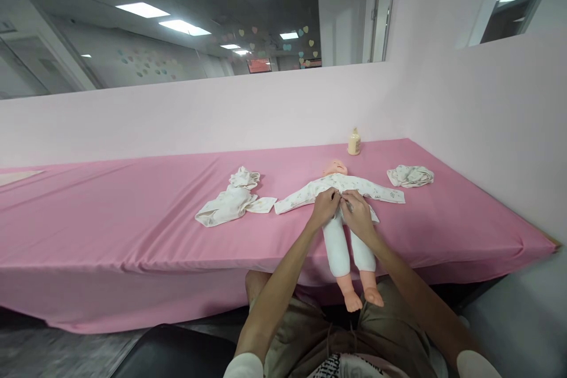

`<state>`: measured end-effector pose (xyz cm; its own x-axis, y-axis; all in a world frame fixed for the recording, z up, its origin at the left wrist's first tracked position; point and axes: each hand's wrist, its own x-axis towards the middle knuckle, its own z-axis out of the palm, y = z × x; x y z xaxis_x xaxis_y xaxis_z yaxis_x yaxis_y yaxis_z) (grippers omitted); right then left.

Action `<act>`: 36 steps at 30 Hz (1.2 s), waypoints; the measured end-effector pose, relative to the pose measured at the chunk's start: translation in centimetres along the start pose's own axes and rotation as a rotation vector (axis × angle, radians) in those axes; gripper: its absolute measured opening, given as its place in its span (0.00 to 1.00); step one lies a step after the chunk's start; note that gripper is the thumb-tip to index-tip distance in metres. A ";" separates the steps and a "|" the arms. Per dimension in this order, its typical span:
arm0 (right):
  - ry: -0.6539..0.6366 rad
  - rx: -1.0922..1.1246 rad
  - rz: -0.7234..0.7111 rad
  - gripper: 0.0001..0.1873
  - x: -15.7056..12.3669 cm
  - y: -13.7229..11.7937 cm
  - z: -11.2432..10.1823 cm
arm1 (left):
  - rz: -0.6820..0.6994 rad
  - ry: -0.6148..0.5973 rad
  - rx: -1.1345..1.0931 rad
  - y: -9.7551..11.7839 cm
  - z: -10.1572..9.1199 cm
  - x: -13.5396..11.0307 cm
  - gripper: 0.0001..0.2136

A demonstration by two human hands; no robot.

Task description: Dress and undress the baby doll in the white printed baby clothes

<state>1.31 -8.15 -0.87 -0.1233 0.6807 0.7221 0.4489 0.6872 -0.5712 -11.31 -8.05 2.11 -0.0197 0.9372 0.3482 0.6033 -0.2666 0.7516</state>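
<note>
A baby doll point(336, 247) lies on its back on the pink-covered table, its feet hanging over the front edge. It wears a white patterned baby shirt point(305, 194) with both sleeves stretched out sideways, and its head point(335, 168) points to the wall. My left hand point(326, 207) pinches the front of the shirt at the doll's middle. Close against it, my right hand point(356, 212) also pinches the shirt front, fingertips nearly touching the left ones. The fingers hide the exact spot they grip.
Crumpled white baby clothes point(234, 201) lie left of the doll. A folded white cloth bundle point(410, 176) sits to the right. Near the wall stands a cream pump bottle point(354, 142). The pink tablecloth point(110, 212) covers the table, with a wall behind and at right.
</note>
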 end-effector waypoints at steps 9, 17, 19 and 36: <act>-0.025 -0.130 -0.041 0.18 -0.1 -0.1 0.0 | -0.015 0.000 0.008 0.1 0.1 -0.1 0.12; -0.002 -0.139 -0.003 0.16 -0.2 0.0 0.2 | -0.039 0.002 -0.010 0.2 0.2 0.0 0.12; -0.001 -0.126 0.018 0.15 -0.2 0.2 0.3 | -0.044 0.001 -0.032 0.1 0.2 0.0 0.11; 0.027 0.056 0.106 0.13 -0.1 0.6 0.3 | -0.040 -0.051 -0.057 -0.2 -0.1 0.4 0.11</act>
<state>1.33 -7.74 -1.35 -0.0532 0.7437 0.6664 0.4076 0.6254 -0.6654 -11.51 -7.65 2.12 -0.0012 0.9572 0.2895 0.5568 -0.2399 0.7953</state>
